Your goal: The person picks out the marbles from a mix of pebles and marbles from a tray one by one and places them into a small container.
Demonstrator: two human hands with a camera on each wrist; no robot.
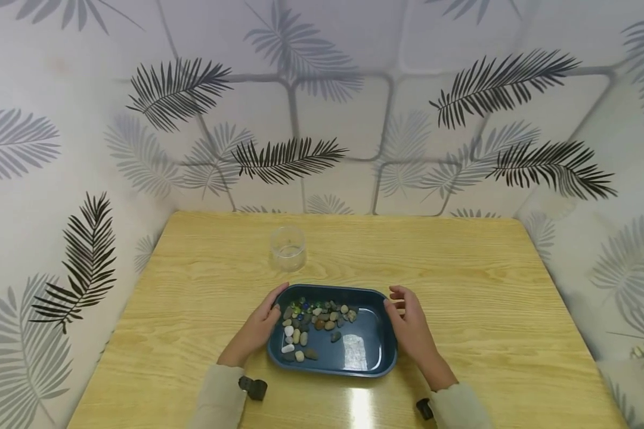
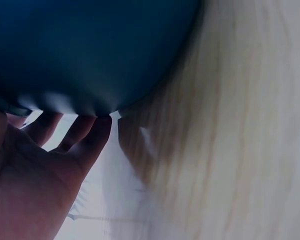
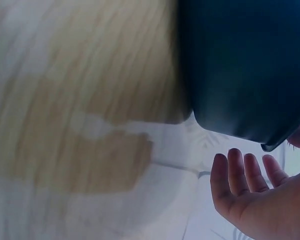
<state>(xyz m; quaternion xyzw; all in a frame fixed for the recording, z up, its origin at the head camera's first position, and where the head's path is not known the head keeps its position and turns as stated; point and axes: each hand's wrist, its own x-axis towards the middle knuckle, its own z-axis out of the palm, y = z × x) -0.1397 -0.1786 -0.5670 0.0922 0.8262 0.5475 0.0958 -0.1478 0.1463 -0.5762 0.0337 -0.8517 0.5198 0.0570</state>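
Observation:
A dark blue tray [image 1: 349, 372] lies on the table, with several pebbles [image 1: 330, 325] and small glass marbles [image 1: 296, 310] gathered toward its left and back. My left hand [image 1: 257, 328] grips the tray's left end, thumb over the rim. In the left wrist view its fingertips [image 2: 102, 125] press against the tray's outer wall [image 2: 90, 55]. At the right end, the thumb of my right hand [image 1: 412, 328] is at the rim. The right wrist view has the fingers [image 3: 237, 172] loosely bent, with a gap between them and the tray wall [image 3: 245, 75].
Behind the tray stands a clear round glass container [image 1: 288, 250]. The wood-grain table [image 1: 488, 298] extends to both sides, and a leaf-patterned wall covering [image 1: 343, 107] rises along its back and sides.

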